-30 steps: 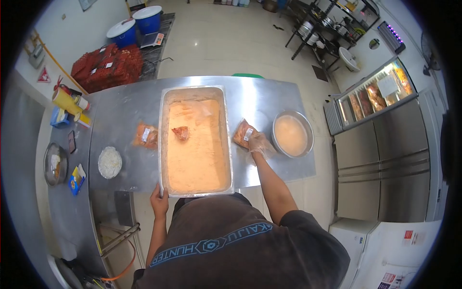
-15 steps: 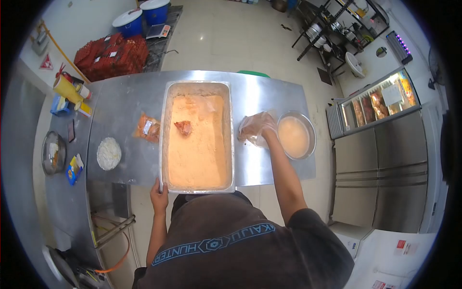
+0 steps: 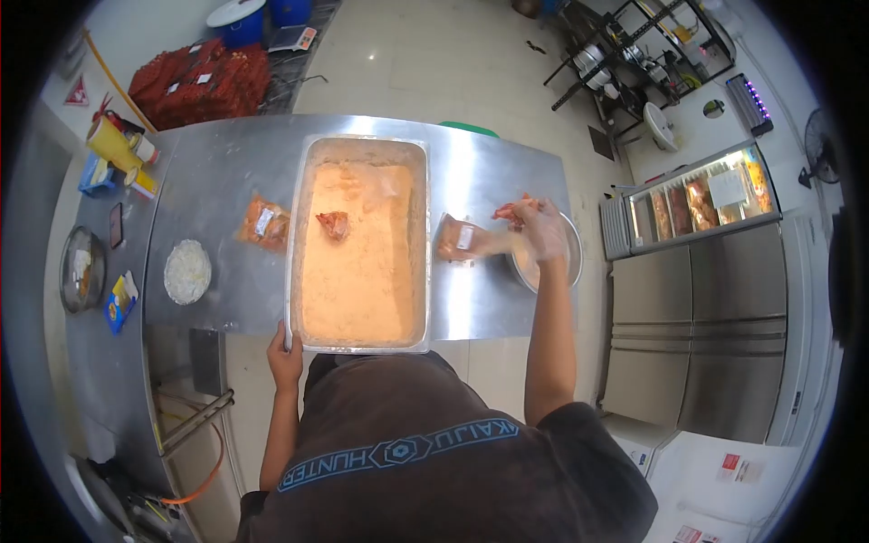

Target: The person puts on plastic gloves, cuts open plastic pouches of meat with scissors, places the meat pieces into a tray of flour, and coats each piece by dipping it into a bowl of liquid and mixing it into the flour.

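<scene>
My right hand [image 3: 544,233], in a clear plastic glove, holds a reddish piece of marinated meat [image 3: 518,210] above a round metal bowl [image 3: 577,262] of pale orange liquid. Left of the bowl lies a plastic bag of meat [image 3: 460,239] with a white label. A deep metal tray [image 3: 422,271] of orange-tinted flour stands in front of me, with another piece of meat [image 3: 334,225] resting on the flour. At the tray's near left corner, my left hand [image 3: 286,358] grips the rim. A second labelled bag of meat [image 3: 264,223] sits against the tray's left side.
A white tub of pale powder [image 3: 187,271] stands on the steel table [image 3: 244,312]. The left counter carries a metal bowl [image 3: 83,271], a blue-yellow packet [image 3: 120,301] and a phone [image 3: 116,224]. Red mesh sacks [image 3: 201,86] are stacked beyond; a glass-door fridge [image 3: 706,199] is at right.
My right hand has come up from the bag with a piece of meat and moved right, over the bowl. My left hand stays at the tray. The view has shifted slightly.
</scene>
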A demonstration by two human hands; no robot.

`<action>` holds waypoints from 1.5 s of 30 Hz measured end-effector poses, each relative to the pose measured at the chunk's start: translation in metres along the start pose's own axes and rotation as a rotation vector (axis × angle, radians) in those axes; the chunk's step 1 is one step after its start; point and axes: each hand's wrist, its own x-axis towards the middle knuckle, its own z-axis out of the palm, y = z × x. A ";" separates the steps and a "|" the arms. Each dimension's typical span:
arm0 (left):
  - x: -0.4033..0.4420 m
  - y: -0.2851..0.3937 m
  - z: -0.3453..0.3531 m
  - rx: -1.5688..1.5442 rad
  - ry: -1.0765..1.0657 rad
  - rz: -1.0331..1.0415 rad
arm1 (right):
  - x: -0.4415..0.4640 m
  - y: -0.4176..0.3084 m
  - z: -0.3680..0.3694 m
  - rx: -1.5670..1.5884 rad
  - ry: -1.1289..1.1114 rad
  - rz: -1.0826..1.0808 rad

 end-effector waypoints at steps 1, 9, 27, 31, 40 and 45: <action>-0.003 0.001 -0.003 -0.031 -0.005 -0.018 | -0.014 -0.003 0.009 0.032 -0.033 -0.017; 0.002 0.002 -0.008 0.000 -0.029 -0.015 | -0.071 0.052 0.164 0.037 -0.550 0.487; -0.003 0.010 -0.002 0.047 -0.021 -0.051 | 0.003 0.220 -0.072 -0.928 0.358 0.244; -0.004 0.014 0.001 0.012 0.002 -0.020 | -0.010 0.142 -0.044 -0.758 0.334 0.448; -0.006 0.003 0.000 0.062 0.026 -0.059 | 0.033 0.281 -0.086 -1.143 0.228 -0.138; -0.008 0.017 0.001 0.205 0.033 -0.036 | -0.008 0.152 -0.037 -0.656 0.402 0.229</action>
